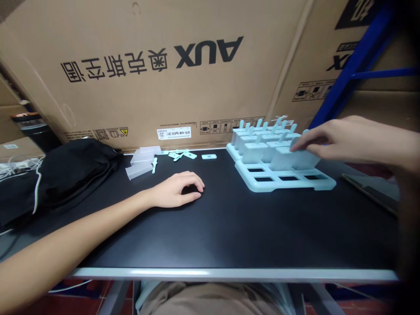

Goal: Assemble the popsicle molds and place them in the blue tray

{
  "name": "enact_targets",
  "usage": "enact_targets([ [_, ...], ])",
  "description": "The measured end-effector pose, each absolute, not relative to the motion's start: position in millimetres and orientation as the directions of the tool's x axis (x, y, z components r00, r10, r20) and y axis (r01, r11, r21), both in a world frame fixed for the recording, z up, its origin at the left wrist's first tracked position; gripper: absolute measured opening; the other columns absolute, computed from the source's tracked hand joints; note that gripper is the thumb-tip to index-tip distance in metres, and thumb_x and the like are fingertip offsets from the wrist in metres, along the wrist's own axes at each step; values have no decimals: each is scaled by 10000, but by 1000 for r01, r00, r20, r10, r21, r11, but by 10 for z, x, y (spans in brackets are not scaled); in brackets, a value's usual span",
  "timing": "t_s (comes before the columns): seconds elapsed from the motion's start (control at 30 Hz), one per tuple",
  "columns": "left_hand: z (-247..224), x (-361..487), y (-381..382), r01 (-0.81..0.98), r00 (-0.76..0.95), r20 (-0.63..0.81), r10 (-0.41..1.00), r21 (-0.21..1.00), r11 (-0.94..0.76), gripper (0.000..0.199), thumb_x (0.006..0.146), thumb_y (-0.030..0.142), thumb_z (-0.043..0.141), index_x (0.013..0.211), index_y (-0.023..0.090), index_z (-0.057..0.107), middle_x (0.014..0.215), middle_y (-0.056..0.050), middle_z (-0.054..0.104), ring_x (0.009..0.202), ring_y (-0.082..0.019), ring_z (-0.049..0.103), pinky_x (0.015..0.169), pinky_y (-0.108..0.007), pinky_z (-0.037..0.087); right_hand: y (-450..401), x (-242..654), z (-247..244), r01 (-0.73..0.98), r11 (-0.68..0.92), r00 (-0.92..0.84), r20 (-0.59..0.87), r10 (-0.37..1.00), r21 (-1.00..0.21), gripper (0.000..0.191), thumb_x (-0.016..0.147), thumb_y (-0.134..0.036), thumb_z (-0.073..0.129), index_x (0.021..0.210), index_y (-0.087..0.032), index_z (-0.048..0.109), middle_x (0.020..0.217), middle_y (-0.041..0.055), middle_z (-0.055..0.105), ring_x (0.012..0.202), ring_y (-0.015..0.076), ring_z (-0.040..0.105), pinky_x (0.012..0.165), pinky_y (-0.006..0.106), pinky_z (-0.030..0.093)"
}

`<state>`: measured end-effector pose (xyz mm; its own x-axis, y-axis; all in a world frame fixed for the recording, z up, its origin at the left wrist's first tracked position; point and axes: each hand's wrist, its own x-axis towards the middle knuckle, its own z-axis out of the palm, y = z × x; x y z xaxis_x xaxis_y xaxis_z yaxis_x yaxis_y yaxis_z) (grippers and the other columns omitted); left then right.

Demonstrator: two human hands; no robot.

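Observation:
A light-blue ice pop mold tray (259,187) stands right of centre, with several lidded molds upright in it and a row of bare slots along its front. My right hand (341,138) reaches in from the right. Its thumb and fingers are pinched at the stick and lid of an ice pop mold (282,158) near the front; the fingers partly hide the stick. My left hand (179,189) rests on the black table (210,236), left of the tray. Its fingers curl loosely, with a gap to the thumb, and hold nothing.
Clear loose mold cups (140,169) lie at the back left, beside several blue lids and sticks (179,154). A black bag (77,168) covers the left side, with a dark bottle (34,133) behind it. A flat dark device (374,190) lies far right. Cardboard boxes (147,96) wall the back.

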<state>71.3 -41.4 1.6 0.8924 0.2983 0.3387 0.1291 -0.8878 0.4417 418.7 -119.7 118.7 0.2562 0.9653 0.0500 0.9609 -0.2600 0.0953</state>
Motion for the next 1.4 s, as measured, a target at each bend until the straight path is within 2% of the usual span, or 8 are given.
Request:
enact_targets([
  [0.23,45,705,-454,164,918,304,255,295,-941,126,962,258,504,1000,196,606,1130,-65,638,1074,-169,587,975,-299,450,-1125,4262,1097,913,-326,304,123,945,244,381,701,-129,629,944,-381,778,964,29,745,804,188,629,596,290,354],
  [0.37,198,629,-409,346,924,227,307,-160,-925,215,970,295,435,960,185,620,1008,-81,670,945,-216,618,854,-343,476,-1178,4172,1103,903,-311,288,122,950,296,362,683,-171,634,954,-371,764,958,33,733,805,203,622,591,295,345],
  [0.5,416,423,-266,735,676,420,606,-442,-514,339,963,322,353,925,139,636,863,-136,679,874,-295,634,742,-389,466,-1204,4011,1103,885,-286,258,125,958,368,262,690,-215,611,898,-311,739,925,75,717,724,220,606,553,307,317],
  [0.7,485,104,-64,908,258,293,921,-398,-127,431,907,406,394,921,101,698,935,-197,709,902,-372,676,703,-399,485,-1198,3874,1013,843,-233,177,159,971,485,171,764,-256,535,840,-206,680,950,133,696,789,259,628,560,319,305],
  [0.9,388,133,-18,900,324,201,924,-366,-236,453,932,465,357,997,141,666,1052,-177,690,943,-360,673,740,-406,496,-1261,3681,1068,867,-472,280,627,727,161,331,876,-401,388,969,-211,643,833,151,668,743,288,617,547,321,256],
  [0.97,337,201,-36,885,431,183,884,-276,-375,457,948,504,340,1041,154,620,1003,-146,692,896,-325,672,730,-388,492,-1232,3509,981,934,-340,157,729,667,110,321,878,-380,388,988,-192,623,781,129,662,709,264,602,551,324,271],
  [1.17,149,452,-135,607,754,205,624,146,-781,391,983,495,366,1147,197,559,1024,-71,640,893,-218,621,822,-351,480,-980,2888,247,869,479,-486,386,784,120,411,925,-376,388,1195,-136,583,1147,173,661,1078,311,582,824,412,475],
  [1.4,146,580,-280,419,847,216,485,289,-861,325,1017,414,351,1017,194,590,935,-34,617,841,-173,582,796,-303,451,-640,2792,-95,959,249,-227,160,961,-134,821,930,-572,301,1511,3,227,1595,257,141,1479,374,126,1174,482,220],
])
